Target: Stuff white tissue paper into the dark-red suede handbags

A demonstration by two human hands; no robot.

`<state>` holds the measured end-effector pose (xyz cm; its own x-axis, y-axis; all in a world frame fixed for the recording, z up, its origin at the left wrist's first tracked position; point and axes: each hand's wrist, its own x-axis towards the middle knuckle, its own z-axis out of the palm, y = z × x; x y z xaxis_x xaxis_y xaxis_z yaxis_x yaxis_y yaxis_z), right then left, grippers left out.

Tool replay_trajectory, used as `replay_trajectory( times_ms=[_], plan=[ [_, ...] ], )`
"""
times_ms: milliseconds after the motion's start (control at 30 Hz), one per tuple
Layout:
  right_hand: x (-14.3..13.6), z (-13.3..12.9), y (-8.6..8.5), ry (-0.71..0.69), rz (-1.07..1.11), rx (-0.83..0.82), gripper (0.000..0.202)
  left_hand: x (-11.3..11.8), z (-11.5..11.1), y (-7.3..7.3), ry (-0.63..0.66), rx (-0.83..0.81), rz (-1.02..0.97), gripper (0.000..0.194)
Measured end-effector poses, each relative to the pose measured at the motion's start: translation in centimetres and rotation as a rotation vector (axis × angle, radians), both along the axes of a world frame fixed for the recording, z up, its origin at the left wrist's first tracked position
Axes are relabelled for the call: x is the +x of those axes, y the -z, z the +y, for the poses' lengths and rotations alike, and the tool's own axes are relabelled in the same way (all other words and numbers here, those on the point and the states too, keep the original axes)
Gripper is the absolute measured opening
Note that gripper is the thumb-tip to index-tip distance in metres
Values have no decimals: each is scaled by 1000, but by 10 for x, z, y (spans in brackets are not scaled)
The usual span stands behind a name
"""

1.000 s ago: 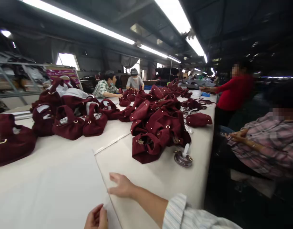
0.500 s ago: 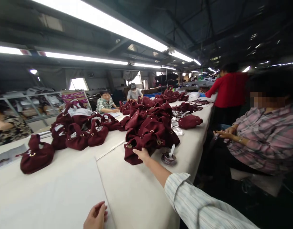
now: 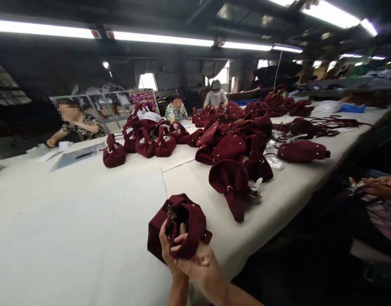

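A dark red cloth bag (image 3: 157,227) is held up over the near edge of the pale table (image 3: 119,255), its opening facing me. My left hand (image 3: 168,250) grips its near left side. The fingers of my right hand (image 3: 198,259) curl round the bag's handle and rim on the right, some of them at the opening. Another dark red bag (image 3: 229,182) lies just beyond, its strap pointing toward me, at the front of a large pile of bags (image 3: 230,144). A white tag and small metal parts (image 3: 256,189) show beside it.
Several finished-looking bags (image 3: 114,153) stand at the left of the pile. A longish red piece (image 3: 302,151) and cords (image 3: 335,121) lie at the right. Three people are across the table; another person's hands (image 3: 380,187) are at the right edge.
My right hand has drawn a bag off the pile toward me, and my left hand has taken hold of it too. The view has turned left.
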<state>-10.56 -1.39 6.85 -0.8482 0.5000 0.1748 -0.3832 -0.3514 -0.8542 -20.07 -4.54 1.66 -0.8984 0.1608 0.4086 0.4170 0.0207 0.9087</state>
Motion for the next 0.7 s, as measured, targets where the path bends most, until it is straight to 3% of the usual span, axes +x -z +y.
replay_trajectory(
  times_ms=[67, 133, 200, 267, 300, 367, 467, 500, 600, 700],
  plan=[
    [15, 18, 11, 54, -90, 140, 11, -5, -11, 0, -61, -56, 10, 45],
    [22, 42, 21, 311, -227, 331, 18, -12, -18, -2, -78, -88, 9, 39],
    [18, 60, 27, 497, -353, 487, 52, -14, -20, -9, -61, -88, 10, 38],
    [9, 67, 26, 481, -430, 631, 87, -10, -19, -20, -15, -72, 17, 38],
    [4, 68, 24, 469, -453, 694, 92, -6, -19, -26, 23, -65, 20, 37],
    [-4, 70, 14, 506, -487, 838, 80, 0, -20, -38, 83, -66, 46, 35],
    [1, 83, -5, 627, -552, 1044, 28, -2, -33, -49, 46, -126, 155, 30],
    [8, 89, -11, 658, -571, 1106, 20, -6, -40, -51, 12, -170, 214, 31],
    [41, 100, -27, 743, -553, 1247, 27, -17, -69, -56, -43, -336, 405, 43],
    [75, 98, -38, 763, -405, 1261, 18, -10, -94, -65, -9, -426, 557, 44]
  ],
)
